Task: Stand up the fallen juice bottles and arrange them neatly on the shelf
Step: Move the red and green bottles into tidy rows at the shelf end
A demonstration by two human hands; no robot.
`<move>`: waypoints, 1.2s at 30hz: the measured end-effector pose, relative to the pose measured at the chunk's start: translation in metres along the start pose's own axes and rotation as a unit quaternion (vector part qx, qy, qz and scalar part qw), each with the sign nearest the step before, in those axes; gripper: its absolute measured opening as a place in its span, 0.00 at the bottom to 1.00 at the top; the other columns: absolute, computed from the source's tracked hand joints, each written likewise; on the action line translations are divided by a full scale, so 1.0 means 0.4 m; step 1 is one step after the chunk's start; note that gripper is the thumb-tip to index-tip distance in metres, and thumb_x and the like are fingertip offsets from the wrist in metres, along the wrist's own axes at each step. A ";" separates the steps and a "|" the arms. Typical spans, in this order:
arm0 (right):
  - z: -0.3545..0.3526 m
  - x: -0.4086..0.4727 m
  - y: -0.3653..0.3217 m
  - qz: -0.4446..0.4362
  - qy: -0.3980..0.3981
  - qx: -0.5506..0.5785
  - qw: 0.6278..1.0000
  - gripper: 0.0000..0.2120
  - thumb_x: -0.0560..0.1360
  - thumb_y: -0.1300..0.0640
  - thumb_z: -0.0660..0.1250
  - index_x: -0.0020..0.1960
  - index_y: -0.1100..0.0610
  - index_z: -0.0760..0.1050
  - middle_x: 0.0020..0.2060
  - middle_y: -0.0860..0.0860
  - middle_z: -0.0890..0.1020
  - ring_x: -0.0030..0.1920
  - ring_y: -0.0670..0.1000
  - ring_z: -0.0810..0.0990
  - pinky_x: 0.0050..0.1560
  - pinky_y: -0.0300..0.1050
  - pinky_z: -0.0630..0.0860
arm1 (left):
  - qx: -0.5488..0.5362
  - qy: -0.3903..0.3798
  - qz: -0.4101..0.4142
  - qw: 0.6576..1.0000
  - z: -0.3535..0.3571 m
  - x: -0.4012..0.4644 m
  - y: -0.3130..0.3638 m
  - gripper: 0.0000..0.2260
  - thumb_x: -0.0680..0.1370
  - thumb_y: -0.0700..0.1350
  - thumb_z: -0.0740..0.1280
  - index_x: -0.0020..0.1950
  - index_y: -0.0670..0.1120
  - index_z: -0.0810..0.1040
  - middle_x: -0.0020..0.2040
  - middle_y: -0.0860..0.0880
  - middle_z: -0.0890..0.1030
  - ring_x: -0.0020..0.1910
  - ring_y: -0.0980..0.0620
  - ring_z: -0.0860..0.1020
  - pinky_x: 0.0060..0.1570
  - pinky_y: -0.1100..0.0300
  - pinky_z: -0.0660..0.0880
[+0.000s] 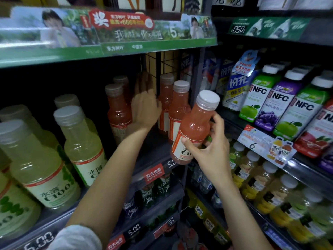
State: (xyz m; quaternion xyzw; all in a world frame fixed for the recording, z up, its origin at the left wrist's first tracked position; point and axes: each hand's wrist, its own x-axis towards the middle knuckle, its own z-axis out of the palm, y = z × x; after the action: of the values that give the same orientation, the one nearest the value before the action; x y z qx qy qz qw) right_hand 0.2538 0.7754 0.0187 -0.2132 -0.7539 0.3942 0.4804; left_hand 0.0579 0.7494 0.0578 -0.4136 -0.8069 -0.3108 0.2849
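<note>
My right hand [210, 148] grips a pink juice bottle [193, 123] with a white cap, held tilted in front of the shelf [155, 148]. My left hand [144, 103] reaches deep into the shelf with fingers straight, between upright pink bottles. One pink bottle [118, 109] stands left of that hand, with another behind it. Two more pink bottles [178, 105] stand to its right, by a wire divider [158, 69]. What the left fingers touch at the back is too dark to tell.
Pale yellow-green juice bottles [79, 141] fill the shelf's left part. NFC juice bottles [281, 103] and blue cartons stand on the right-hand rack. Price strips [155, 174] run along the shelf front. Lower shelves hold dark bottles and yellow drinks [266, 192]. A green banner [108, 37] overhangs.
</note>
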 end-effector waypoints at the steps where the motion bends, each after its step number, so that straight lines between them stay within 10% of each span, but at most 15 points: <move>1: 0.001 0.002 0.000 0.003 -0.003 0.000 1.000 0.36 0.64 0.47 0.74 0.64 0.32 0.58 0.59 0.43 0.77 0.58 0.45 0.77 0.56 0.55 0.77 | 0.012 0.007 0.007 1.000 0.004 0.001 -0.005 0.20 0.72 0.36 0.70 0.63 0.32 0.74 0.60 0.33 0.77 0.59 0.34 0.76 0.55 0.47 0.75; 9: 0.014 0.004 0.001 0.008 -0.007 0.006 1.000 0.36 0.65 0.46 0.74 0.65 0.32 0.57 0.60 0.44 0.76 0.59 0.45 0.77 0.58 0.54 0.76 | -0.076 -0.010 -0.089 0.993 0.028 -0.014 -0.011 0.32 0.76 0.39 0.67 0.77 0.40 0.56 0.75 0.36 0.58 0.71 0.37 0.63 0.67 0.53 0.63; 16: 0.013 0.013 0.002 0.004 -0.004 0.004 1.000 0.37 0.65 0.50 0.75 0.65 0.34 0.58 0.58 0.42 0.76 0.59 0.44 0.77 0.58 0.54 0.77 | 0.016 -0.059 -0.123 0.990 0.091 -0.007 -0.033 0.17 0.81 0.42 0.60 0.69 0.38 0.64 0.62 0.36 0.74 0.61 0.39 0.71 0.59 0.50 0.68; 24: 0.027 0.017 0.004 0.003 -0.006 -0.003 1.000 0.37 0.65 0.48 0.74 0.67 0.36 0.58 0.60 0.45 0.76 0.60 0.47 0.77 0.58 0.55 0.76 | 0.030 -0.077 -0.139 0.987 0.121 -0.016 -0.065 0.35 0.75 0.37 0.69 0.76 0.39 0.53 0.70 0.32 0.62 0.62 0.36 0.70 0.59 0.49 0.71; 36: 0.034 0.020 -0.002 0.003 0.000 0.009 1.000 0.37 0.66 0.49 0.74 0.68 0.39 0.58 0.61 0.46 0.76 0.60 0.46 0.77 0.58 0.55 0.76 | -0.062 -0.026 -0.163 0.984 0.121 -0.049 -0.046 0.34 0.77 0.40 0.68 0.77 0.42 0.52 0.68 0.32 0.61 0.64 0.34 0.67 0.59 0.46 0.72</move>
State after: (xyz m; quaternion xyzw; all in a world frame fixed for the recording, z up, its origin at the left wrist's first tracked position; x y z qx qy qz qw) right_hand 0.2381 0.7752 0.0207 -0.2111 -0.7497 0.4027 0.4808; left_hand 0.0423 0.7669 0.0076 -0.3009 -0.8498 -0.3921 0.1833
